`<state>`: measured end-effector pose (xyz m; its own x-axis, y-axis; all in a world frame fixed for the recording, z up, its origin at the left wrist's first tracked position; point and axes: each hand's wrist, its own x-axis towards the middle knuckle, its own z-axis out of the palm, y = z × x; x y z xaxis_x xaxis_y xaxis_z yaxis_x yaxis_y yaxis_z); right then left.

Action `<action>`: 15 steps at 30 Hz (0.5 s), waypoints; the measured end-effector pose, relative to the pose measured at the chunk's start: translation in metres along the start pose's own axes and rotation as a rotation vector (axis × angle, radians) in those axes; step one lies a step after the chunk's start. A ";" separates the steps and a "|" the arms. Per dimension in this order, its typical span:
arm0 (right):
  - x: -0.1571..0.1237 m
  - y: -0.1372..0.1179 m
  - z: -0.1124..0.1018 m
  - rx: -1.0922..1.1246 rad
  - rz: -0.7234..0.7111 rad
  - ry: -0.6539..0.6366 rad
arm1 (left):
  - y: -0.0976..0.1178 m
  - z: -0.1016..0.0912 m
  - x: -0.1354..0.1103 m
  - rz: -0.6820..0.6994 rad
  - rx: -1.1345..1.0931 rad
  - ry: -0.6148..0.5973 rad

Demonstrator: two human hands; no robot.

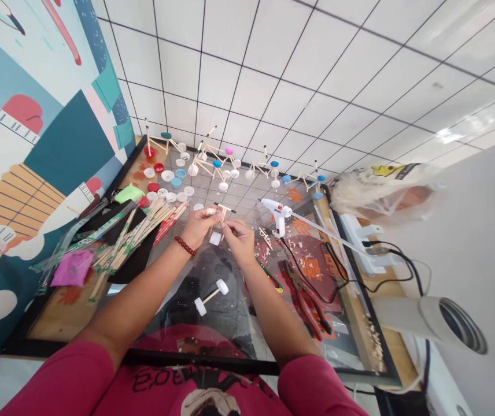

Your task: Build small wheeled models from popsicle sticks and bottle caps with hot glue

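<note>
Both hands pinch a small wooden-stick model (225, 208) over the middle of the table; a short crossbar with black tips forms its top. My left hand (202, 227), with a red bead bracelet at the wrist, grips it from the left. From the right, my right hand (239, 238) closes its fingertips on the sticks lower down. A white bottle cap (215, 238) shows just below the fingers; whether it is joined to the model I cannot tell. Nearer to me lies a stick with a white cap wheel (222, 286) at each end.
A white glue gun (277, 215) stands to the right, its cord trailing. Red-handled pliers (306, 303) lie closer. Loose chopsticks (121, 242) and bottle caps (170, 197) fill the left. Several stick-and-cap models (217, 164) line the back, by the tiled wall.
</note>
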<state>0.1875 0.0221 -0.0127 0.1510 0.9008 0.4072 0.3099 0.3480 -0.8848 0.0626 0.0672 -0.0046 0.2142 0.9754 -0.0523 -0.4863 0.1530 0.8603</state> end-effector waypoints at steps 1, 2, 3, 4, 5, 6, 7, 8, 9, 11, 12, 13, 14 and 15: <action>0.000 0.000 0.000 -0.006 0.002 -0.002 | 0.000 0.000 0.000 0.007 0.012 0.011; 0.000 0.000 0.000 -0.012 0.006 -0.001 | 0.001 0.000 0.000 0.014 0.030 0.021; 0.000 0.001 0.000 -0.016 0.013 0.001 | 0.002 0.001 -0.001 0.016 0.054 0.028; 0.000 0.001 -0.001 -0.019 0.020 0.008 | 0.003 0.001 -0.001 0.011 0.082 0.032; 0.000 0.001 -0.001 -0.021 0.028 0.021 | 0.004 0.001 -0.002 0.001 0.108 0.036; 0.001 0.001 -0.002 -0.021 0.036 0.036 | 0.006 0.001 -0.003 -0.011 0.130 0.037; 0.001 0.001 -0.002 -0.020 0.044 0.054 | 0.007 0.002 -0.003 -0.021 0.146 0.034; 0.001 0.001 -0.003 -0.020 0.048 0.069 | 0.008 0.002 -0.004 -0.026 0.154 0.030; 0.001 0.001 -0.003 -0.023 0.049 0.078 | 0.008 0.002 -0.005 -0.024 0.156 0.026; 0.002 0.000 -0.003 -0.033 0.039 0.074 | 0.009 0.003 -0.005 -0.011 0.158 0.017; 0.002 -0.001 -0.003 -0.041 0.028 0.066 | 0.010 0.003 -0.005 -0.006 0.161 0.011; 0.002 -0.001 -0.002 -0.048 0.015 0.058 | 0.010 0.003 -0.005 -0.003 0.163 0.008; 0.002 -0.002 -0.002 -0.054 0.001 0.050 | 0.010 0.004 -0.005 -0.002 0.164 0.006; 0.002 -0.003 -0.001 -0.057 -0.010 0.047 | 0.009 0.004 -0.005 -0.003 0.164 0.003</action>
<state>0.1882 0.0223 -0.0093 0.1906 0.8836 0.4276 0.3644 0.3408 -0.8666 0.0600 0.0634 0.0056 0.2127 0.9755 -0.0565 -0.3412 0.1283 0.9312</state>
